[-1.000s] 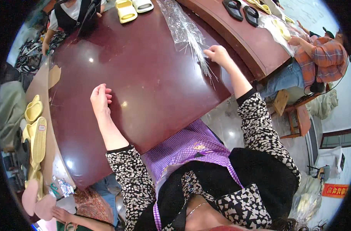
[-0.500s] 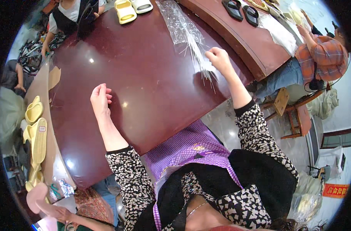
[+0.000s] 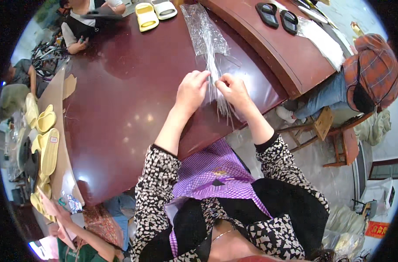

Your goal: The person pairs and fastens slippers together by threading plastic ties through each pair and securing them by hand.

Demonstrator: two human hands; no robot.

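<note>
A loose bundle of thin white strands [image 3: 211, 62] lies on the dark red table, its upper part over a clear plastic bag [image 3: 194, 27]. My left hand [image 3: 192, 92] is at the left edge of the bundle, fingers curled and fingertips pinched together. On the other side my right hand [image 3: 236, 92] has thumb and forefinger pinched close to the strands. The fingertips of both hands almost meet across the bundle. Whatever lies in either pinch is too fine to make out. Loose strand ends [image 3: 225, 111] fan out below my hands.
A yellow slipper [image 3: 147, 17] and a white slipper [image 3: 165, 8] sit at the table's far edge. Black sandals [image 3: 267, 15] rest on the raised ledge at right. Yellow slippers [image 3: 50, 150] line the left side. Co-workers [image 3: 83, 24] surround the table; a wooden chair [image 3: 321, 126] stands at right.
My left hand has moved right and away from me, from the bare tabletop to the strands. My right hand has come left and lower beside them. The two hands are now close together.
</note>
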